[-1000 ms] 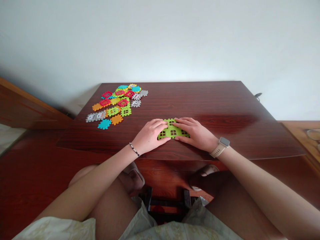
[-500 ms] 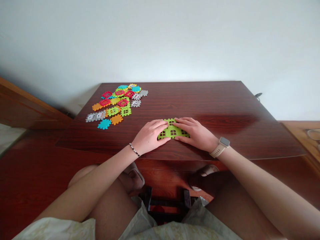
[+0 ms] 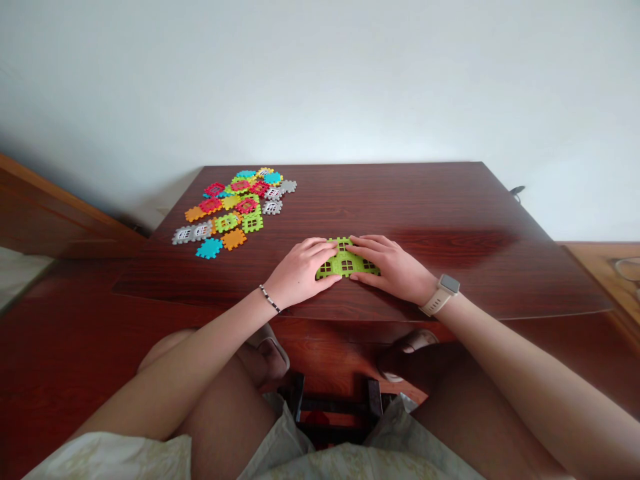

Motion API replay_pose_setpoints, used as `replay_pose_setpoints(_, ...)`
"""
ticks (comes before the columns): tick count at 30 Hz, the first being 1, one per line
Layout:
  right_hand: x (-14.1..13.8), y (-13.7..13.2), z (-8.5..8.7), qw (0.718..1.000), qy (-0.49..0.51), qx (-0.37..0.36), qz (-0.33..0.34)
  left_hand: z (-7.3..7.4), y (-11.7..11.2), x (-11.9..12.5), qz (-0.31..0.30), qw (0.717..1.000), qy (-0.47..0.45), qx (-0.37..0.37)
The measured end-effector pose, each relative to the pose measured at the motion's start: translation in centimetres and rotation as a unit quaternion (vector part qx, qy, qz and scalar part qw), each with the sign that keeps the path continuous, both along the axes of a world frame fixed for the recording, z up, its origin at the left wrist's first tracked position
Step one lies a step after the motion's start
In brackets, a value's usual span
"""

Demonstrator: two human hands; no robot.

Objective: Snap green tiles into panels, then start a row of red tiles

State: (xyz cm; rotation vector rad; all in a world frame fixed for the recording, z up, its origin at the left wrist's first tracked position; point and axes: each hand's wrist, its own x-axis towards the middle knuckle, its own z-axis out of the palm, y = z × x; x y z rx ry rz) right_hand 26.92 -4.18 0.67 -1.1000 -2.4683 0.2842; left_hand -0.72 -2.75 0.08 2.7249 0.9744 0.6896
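Several lime-green interlocking tiles (image 3: 345,261) with window cut-outs lie joined flat near the front edge of a dark wooden table (image 3: 440,227). My left hand (image 3: 300,272), with a beaded bracelet at the wrist, rests on their left side, fingers curled over the tiles. My right hand (image 3: 393,267), with a beige watch, lies on their right side, fingers pressing down on the tiles. Both hands cover part of the green pieces.
A heap of loose tiles (image 3: 235,207) in red, orange, teal, grey, yellow and green lies at the table's back left. A cable end (image 3: 516,191) shows by the right back corner. A lighter wooden surface (image 3: 605,267) stands to the right. My knees sit below the table's front edge.
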Motion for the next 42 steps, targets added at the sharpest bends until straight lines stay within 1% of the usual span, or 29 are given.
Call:
replay_pose_setpoints(34,0.03,-0.15,0.01,1.0,-0.003,0.001,-0.001,0.25,-0.13,0.03,-0.001,1.0,0.012,0.001)
replay_pose_setpoints(42,0.13,-0.1,-0.2,1.0,-0.003,0.009,0.0,0.2,-0.09,0.01,-0.001,1.0,0.014,0.015)
